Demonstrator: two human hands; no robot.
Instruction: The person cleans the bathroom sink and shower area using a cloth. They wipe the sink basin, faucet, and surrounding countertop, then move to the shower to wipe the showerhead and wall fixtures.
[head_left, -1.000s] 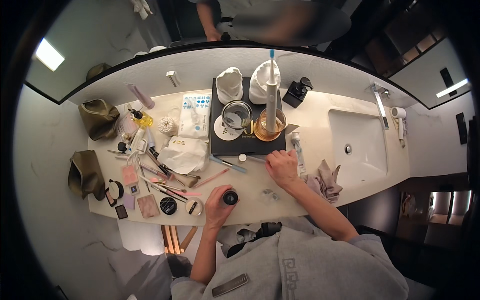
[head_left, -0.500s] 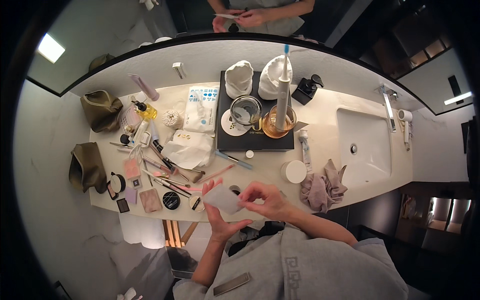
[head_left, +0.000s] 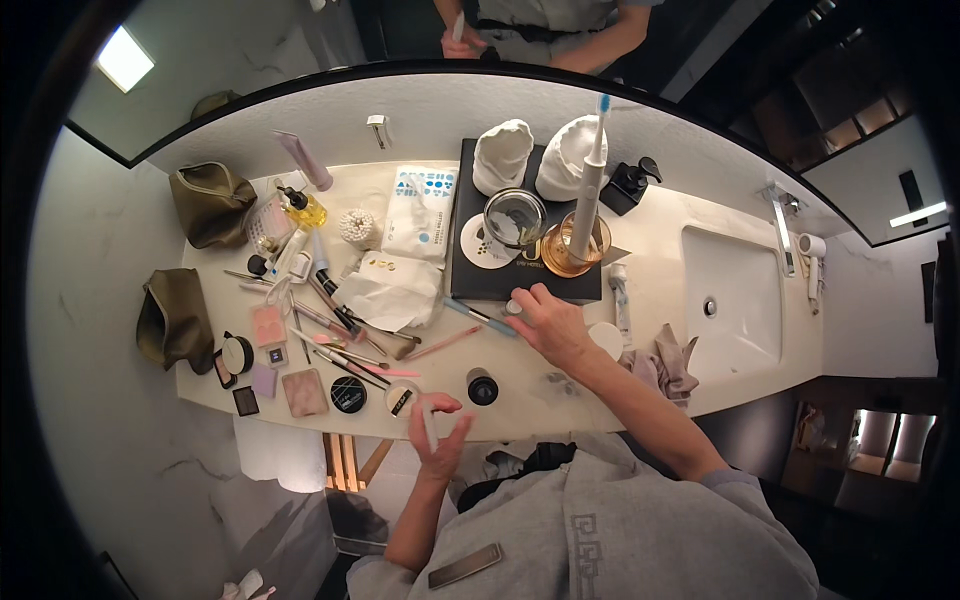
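Note:
My left hand (head_left: 440, 440), near the counter's front edge, grips a thin white cotton pad (head_left: 431, 424) seen nearly edge-on. Farther in, my right hand (head_left: 552, 325) has its fingers closed around a small white cap (head_left: 514, 307), beside the black box. Between the two hands stands a small dark bottle (head_left: 482, 387), seen from above. A blue-grey stick (head_left: 478, 314) lies just left of my right fingertips. Partly under my right wrist is a round white jar (head_left: 606, 340).
Makeup brushes, compacts and two olive pouches (head_left: 178, 320) crowd the left side. Tissue packs (head_left: 421, 215) lie behind them. A black box (head_left: 470, 278) bears a glass jar (head_left: 515, 218) and an amber cup (head_left: 577, 255) with an electric toothbrush. At right are a mauve cloth (head_left: 665, 367) and sink (head_left: 740, 355).
My right hand has let go of the pad and moved forward and right to the small white cap. My left hand has lowered slightly, tilting the pad upright, and the dark bottle shows fully.

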